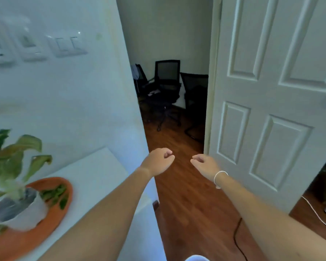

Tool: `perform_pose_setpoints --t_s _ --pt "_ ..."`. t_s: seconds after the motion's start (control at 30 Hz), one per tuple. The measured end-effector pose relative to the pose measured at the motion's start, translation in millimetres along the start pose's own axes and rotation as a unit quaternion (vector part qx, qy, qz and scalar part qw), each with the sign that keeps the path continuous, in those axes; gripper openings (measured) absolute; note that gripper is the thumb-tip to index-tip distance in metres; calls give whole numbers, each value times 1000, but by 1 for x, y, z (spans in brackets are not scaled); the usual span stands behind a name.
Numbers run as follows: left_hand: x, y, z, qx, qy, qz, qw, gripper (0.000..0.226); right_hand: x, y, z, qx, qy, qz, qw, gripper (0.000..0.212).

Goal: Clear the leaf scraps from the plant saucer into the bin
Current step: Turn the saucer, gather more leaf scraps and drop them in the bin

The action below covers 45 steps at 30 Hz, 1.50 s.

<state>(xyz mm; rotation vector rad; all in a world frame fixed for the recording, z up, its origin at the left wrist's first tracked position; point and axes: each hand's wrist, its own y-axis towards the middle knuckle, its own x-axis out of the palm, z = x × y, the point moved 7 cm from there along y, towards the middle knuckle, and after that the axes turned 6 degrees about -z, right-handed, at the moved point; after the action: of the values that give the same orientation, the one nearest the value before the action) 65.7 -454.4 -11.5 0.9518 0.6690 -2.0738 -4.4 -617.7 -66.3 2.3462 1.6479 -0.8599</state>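
An orange plant saucer lies on a white tabletop at the lower left. A white pot with a leafy green plant stands on it. Several green leaf scraps lie on the saucer's right side beside the pot. My left hand and my right hand are held out side by side above the wooden floor, well to the right of the saucer. Both have loosely curled fingers and hold nothing. No bin can be seen.
A white panelled door stands open on the right. Through the doorway, black office chairs stand on the wooden floor. A white wall with switches rises at left. A black cable and a white cable cross the floor.
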Motion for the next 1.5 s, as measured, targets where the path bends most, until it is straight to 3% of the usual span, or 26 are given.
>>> perform_pose_setpoints --t_s 0.23,0.47,0.8,1.13,1.33,1.5 --pt "-61 -114 -108 -123 16 82 989 40 114 -35 -99 -144 -165 -132 967 48" --pt "-90 -226 -206 -212 0 123 970 35 235 -74 -140 -190 -192 -220 937 48" --pt "-118 -339 -311 -288 -20 174 942 40 336 -128 -178 -203 -211 -245 924 50" --pt "-108 -349 -352 -295 -17 191 936 42 359 -139 -170 -153 -180 -219 947 48" --pt "-107 -345 -367 -349 -164 257 886 45 361 -110 -171 -109 -77 -196 972 48" --pt "-102 -338 -380 -381 -337 326 797 54 372 -83 -169 -33 20 -211 977 51"
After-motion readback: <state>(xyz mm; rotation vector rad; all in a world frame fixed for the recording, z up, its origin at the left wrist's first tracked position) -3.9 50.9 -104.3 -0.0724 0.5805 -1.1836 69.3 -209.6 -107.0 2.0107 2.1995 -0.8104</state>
